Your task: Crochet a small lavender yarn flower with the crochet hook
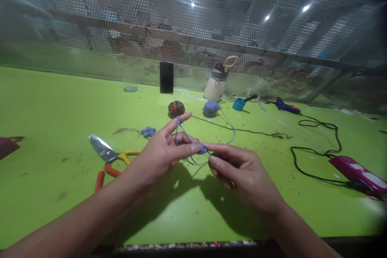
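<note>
My left hand (166,147) pinches a small piece of blue-purple crochet (202,149) between thumb and fingers. Yarn of that colour (179,120) loops round its raised index finger. My right hand (242,165) is closed on a thin crochet hook (208,152), whose tip meets the piece; much of the hook is hidden by fingers. From the work, a strand runs in a curve to a blue-purple yarn ball (211,109) beyond my hands. A finished-looking crochet flower (148,132) lies left of my left hand.
Scissors (105,151) lie open by my left forearm. Behind are a multicoloured yarn ball (176,109), a phone (166,78), a bottle (215,84) and a blue container (239,104). On the right, a glue gun (288,107) trails its cord towards a magenta power strip (358,173). Perforated metal backs the green table (60,109).
</note>
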`<state>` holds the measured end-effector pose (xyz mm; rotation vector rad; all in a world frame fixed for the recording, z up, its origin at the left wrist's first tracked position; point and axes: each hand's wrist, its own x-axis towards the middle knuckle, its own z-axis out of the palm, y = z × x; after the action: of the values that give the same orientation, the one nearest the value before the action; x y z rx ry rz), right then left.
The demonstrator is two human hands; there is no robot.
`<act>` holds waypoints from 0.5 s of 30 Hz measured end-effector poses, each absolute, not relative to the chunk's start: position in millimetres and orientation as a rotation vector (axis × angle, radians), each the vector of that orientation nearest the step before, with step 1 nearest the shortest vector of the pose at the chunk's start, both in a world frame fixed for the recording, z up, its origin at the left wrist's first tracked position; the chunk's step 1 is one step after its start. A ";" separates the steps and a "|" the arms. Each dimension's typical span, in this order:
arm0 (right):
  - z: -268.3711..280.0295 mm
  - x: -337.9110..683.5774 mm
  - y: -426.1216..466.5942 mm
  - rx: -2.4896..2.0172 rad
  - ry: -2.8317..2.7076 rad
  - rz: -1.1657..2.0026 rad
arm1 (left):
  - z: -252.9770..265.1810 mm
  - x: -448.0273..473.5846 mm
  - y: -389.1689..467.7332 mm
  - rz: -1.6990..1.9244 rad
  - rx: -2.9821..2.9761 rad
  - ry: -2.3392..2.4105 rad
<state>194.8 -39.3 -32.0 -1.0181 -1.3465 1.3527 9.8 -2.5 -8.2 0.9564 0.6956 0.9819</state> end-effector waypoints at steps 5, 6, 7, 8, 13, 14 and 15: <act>-30.9 194.3 -41.2 -1.061 -1.379 1.289 | -8.1 10.4 -4.8 1.023 1.139 0.746; -30.6 195.1 -41.2 -1.060 -1.382 1.300 | -7.7 10.1 -6.0 1.030 1.195 0.765; -30.4 196.0 -41.1 -1.059 -1.379 1.317 | -7.0 9.7 -7.2 1.029 1.249 0.781; -30.3 197.0 -40.9 -1.058 -1.376 1.340 | -6.2 9.2 -8.4 1.020 1.293 0.790; -27.9 200.2 -40.3 -1.076 -1.411 1.375 | -1.7 6.6 -9.9 0.921 1.399 0.817; -26.6 200.4 -40.4 -1.086 -1.435 1.353 | -1.3 6.2 -9.4 0.908 1.421 0.825; -25.2 200.4 -40.4 -1.096 -1.466 1.322 | -1.0 5.7 -9.0 0.900 1.450 0.837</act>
<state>200.4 -40.4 -25.2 -1.0958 -1.4660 1.3220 5.7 -9.0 -1.0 1.4496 0.8366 0.9004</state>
